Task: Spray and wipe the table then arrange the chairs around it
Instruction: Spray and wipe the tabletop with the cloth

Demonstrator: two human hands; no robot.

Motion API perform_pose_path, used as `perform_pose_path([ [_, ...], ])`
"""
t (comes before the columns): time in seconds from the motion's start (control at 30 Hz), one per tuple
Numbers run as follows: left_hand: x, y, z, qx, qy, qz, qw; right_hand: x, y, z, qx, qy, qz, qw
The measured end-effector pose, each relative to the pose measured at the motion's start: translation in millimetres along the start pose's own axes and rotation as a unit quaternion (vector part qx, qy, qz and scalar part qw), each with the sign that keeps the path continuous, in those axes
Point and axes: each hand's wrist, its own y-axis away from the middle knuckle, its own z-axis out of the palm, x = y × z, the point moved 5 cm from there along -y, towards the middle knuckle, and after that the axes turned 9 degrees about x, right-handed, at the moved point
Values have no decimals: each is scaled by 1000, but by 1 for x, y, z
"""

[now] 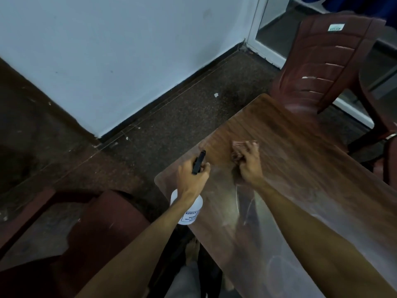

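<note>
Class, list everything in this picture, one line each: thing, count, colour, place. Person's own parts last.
Table: one, brown wood, centre right.
Far chair: one, maroon, beyond table's far end.
Near chair: one, maroon, lower left.
Spray bottle: one, white, black head, at table's left edge.
Cloth: one, brownish, on table.
Wall: one, pale blue, upper left.
Floor: dark, speckled, left.
Left hand: one, grips spray bottle.
Right hand: one, holds cloth on table.

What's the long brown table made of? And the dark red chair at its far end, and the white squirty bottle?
The long brown table looks like wood or wood-look laminate: grain lines, glossy shine. The dark red chair is probably moulded plastic: smooth, one-piece slatted back. The white spray bottle seems plastic too: cloudy body, printed label, black trigger.
</note>
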Motion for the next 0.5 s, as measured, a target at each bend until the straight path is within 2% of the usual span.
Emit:
perform_pose_path([
  [0.07,-2,27,-2,12,-7,-15,1000,26,18,-20,23,7,27,999],
  [0.13,-6,49,-1,26,-16,-22,999,38,45,-26,8,26,18,999],
  [0.3,-23,88,5,54,-43,-75,995,35,90,-23,-48,57,-108,991],
  [0.43,-29,107,6,51,-47,-69,995,44,83,-32,-16,40,-26,999],
  [0.5,-32,113,2,59,-55,-70,994,30,92,-21,-35,45,-55,997],
])
